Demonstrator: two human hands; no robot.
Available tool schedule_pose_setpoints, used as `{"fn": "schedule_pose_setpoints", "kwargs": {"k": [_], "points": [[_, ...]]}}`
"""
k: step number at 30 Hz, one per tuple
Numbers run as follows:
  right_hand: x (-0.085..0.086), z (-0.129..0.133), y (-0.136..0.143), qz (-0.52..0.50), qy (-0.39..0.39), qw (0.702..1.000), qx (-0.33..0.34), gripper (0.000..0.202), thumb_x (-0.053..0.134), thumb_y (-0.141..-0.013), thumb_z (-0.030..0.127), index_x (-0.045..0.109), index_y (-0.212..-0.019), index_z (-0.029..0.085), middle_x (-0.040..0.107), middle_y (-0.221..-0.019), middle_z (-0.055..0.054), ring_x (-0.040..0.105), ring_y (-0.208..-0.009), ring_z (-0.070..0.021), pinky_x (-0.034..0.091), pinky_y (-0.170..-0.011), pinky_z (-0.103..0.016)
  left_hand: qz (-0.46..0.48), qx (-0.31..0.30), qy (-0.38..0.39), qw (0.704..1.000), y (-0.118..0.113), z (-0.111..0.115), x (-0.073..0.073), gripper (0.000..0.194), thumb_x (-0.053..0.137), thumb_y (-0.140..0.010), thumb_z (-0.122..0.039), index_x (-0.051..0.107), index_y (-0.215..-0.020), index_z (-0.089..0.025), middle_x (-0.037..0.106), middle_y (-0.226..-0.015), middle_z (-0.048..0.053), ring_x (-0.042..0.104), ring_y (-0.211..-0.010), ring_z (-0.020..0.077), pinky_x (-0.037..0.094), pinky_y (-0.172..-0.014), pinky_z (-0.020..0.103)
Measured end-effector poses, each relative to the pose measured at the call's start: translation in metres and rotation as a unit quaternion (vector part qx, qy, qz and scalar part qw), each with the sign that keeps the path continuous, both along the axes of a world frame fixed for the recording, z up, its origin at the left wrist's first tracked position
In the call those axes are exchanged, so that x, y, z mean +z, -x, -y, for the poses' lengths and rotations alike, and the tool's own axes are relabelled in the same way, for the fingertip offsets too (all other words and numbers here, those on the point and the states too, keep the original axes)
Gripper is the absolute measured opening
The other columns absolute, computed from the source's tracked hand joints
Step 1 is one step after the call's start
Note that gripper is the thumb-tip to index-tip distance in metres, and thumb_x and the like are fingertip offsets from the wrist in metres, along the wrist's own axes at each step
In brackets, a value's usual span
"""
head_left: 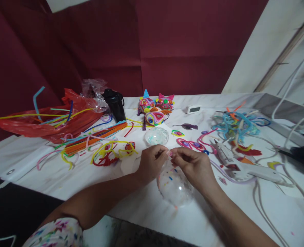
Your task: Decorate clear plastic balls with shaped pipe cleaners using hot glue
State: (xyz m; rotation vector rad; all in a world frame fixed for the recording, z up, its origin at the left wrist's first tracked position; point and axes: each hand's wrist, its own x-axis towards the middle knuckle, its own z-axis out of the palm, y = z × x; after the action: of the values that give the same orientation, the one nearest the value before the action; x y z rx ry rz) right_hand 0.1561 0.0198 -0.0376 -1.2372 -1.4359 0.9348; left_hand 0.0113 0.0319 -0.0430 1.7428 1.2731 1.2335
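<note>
My left hand (pixel 153 161) and my right hand (pixel 193 164) meet fingertip to fingertip, both pinching a small pink piece (pixel 170 154), too small to tell its exact kind. Just below them on the table lies a clear plastic dome (pixel 176 188) with coloured bits on it. Behind my hands sits a second clear dome (pixel 156 136), whitish inside. To the right of it are an eye-shaped pipe-cleaner piece (pixel 178 133) and pink pipe-cleaner coils (pixel 193 144).
Orange pipe cleaners (pixel 95 139) and a red plastic bag (pixel 51 123) lie left, near a black bottle (pixel 115 104). Colourful finished ornaments (pixel 155 108) and a small white digital display (pixel 193 109) stand at the back. Glue guns (pixel 259 171) with cords and tangled blue pipe cleaners (pixel 236 123) lie right.
</note>
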Motion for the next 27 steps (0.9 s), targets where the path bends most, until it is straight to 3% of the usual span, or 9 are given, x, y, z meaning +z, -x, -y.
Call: {"fn": "schedule_pose_setpoints", "kwargs": {"k": [17, 21, 27], "points": [[-0.001, 0.005, 0.008, -0.054, -0.009, 0.997, -0.046, 0.023, 0.067, -0.069, 0.040, 0.073, -0.078, 0.019, 0.067, -0.059, -0.001, 0.060, -0.053, -0.0161, 0.047, -0.053, -0.027, -0.014, 0.041, -0.061, 0.997, -0.003, 0.003, -0.006, 0.018, 0.056, -0.082, -0.030, 0.065, -0.073, -0.018, 0.063, -0.061, -0.001, 0.056, -0.055, 0.0109, 0.044, -0.055, 0.021], [-0.002, 0.005, 0.007, -0.008, -0.019, 0.998, -0.062, 0.021, 0.064, -0.070, 0.039, 0.072, -0.074, 0.019, 0.065, -0.060, -0.001, 0.057, -0.053, -0.0164, 0.044, -0.052, -0.028, -0.032, 0.039, -0.085, 0.995, -0.004, 0.003, -0.008, 0.016, 0.057, -0.082, -0.028, 0.065, -0.072, -0.018, 0.065, -0.065, 0.000, 0.058, -0.059, 0.0114, 0.044, -0.057, 0.021], [-0.001, 0.002, -0.005, 0.093, -0.043, 0.995, 0.007, 0.023, 0.055, -0.078, 0.037, 0.072, -0.078, 0.021, 0.066, -0.068, -0.003, 0.060, -0.062, -0.0186, 0.043, -0.058, -0.030, -0.094, -0.014, -0.067, 0.993, 0.001, -0.001, 0.002, 0.013, 0.057, -0.080, -0.024, 0.066, -0.071, -0.018, 0.066, -0.067, 0.001, 0.057, -0.061, 0.0121, 0.042, -0.058, 0.022]]}}
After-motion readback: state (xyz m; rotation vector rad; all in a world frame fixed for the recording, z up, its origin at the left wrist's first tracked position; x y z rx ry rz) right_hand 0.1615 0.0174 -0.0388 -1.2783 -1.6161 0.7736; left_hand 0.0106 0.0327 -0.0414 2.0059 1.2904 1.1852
